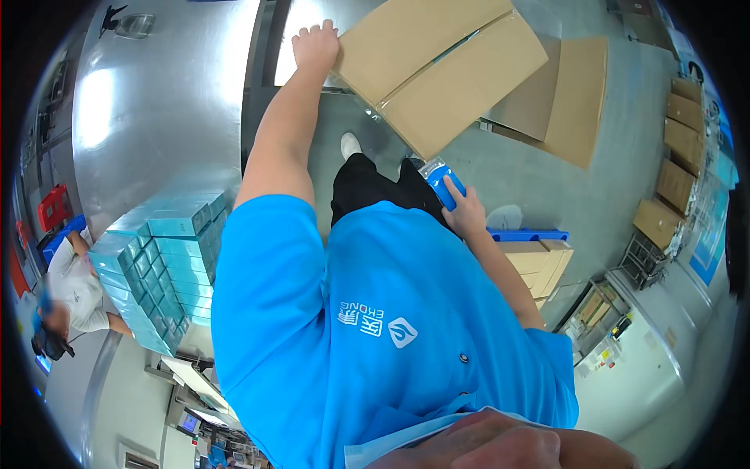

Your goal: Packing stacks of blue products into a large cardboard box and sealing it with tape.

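Note:
A large brown carton lies in front of me, its two top flaps folded in and meeting along a seam. A narrow dark gap shows in part of that seam. My left hand is against the carton's left side, fingers slightly spread and holding nothing loose. In my right hand is a blue tape dispenser, gripped just below the carton's near corner. Its clear front end points toward the carton. The fingers under the dispenser are partly hidden.
Left stands a shiny metal table with stacked teal boxes. A person in white is beyond them. An open carton lies to the right. Cardboard boxes line the far right. A blue-edged stack stands near my right forearm.

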### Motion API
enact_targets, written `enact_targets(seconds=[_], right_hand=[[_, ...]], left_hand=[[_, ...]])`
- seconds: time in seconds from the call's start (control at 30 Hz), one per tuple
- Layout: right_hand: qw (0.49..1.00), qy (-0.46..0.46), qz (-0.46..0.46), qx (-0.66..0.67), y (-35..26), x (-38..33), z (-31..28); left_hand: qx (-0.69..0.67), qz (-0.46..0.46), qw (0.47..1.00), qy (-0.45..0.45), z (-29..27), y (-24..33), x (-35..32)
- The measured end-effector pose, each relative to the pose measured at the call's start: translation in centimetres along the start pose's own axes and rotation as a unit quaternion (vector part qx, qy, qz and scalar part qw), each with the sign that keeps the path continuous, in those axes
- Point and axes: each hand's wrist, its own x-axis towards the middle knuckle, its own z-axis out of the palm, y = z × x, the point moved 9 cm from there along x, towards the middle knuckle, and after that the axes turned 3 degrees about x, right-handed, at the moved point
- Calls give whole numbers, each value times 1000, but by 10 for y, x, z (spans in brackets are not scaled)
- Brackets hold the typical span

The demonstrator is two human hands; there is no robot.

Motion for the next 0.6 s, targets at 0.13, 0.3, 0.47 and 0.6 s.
enact_targets(seconds=[0.13,0.3,0.47,0.6], right_hand=[[986,-127,82,73,23,26,18],[973,-147,172,38,65,31,-5],[957,109,175,202,133,15,-38],[871,119,264,398,168,27,-38]], left_hand=[[-83,64,992,-70,18,40,-2],[-126,-25,990,62,-4,57,-34],[-176,-17,983,56,-7,67,-34],[-329,-257,876,243,11,6,-59]])
